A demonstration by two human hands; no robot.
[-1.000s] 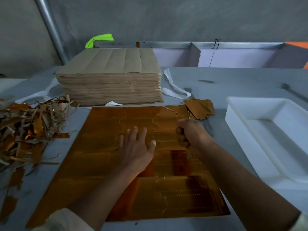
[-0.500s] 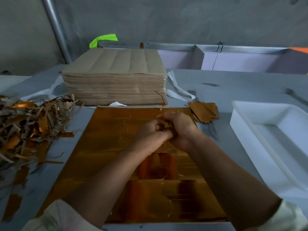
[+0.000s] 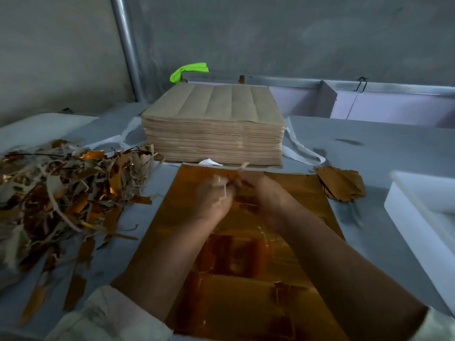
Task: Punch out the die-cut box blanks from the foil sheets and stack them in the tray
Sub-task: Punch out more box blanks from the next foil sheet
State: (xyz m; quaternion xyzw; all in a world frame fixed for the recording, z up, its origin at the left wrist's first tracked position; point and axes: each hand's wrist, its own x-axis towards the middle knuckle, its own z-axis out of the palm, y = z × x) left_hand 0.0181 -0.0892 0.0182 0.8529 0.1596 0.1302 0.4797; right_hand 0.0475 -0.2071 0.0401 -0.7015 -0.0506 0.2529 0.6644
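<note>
Evidently the left hand [image 3: 214,201] pinches a pale strip [image 3: 223,190] at the far edge of the sheet [image 3: 307,200]; the right hand [image 3: 264,193] curls just beside it, its hold too blurred to tell. The sheet lies under the grip, the tray [image 3: 418,230] well to its right. With no palm pinning it down, a yank could rip into the sheet itself.

Count: 2 hands (left hand [image 3: 214,203], right hand [image 3: 267,193]); 1 foil sheet [image 3: 172,212]; 1 sheet stack [image 3: 214,129]; 1 tray [image 3: 416,225]; 1 scrap heap [image 3: 61,188]; 1 pile of brown pieces [image 3: 341,183].
</note>
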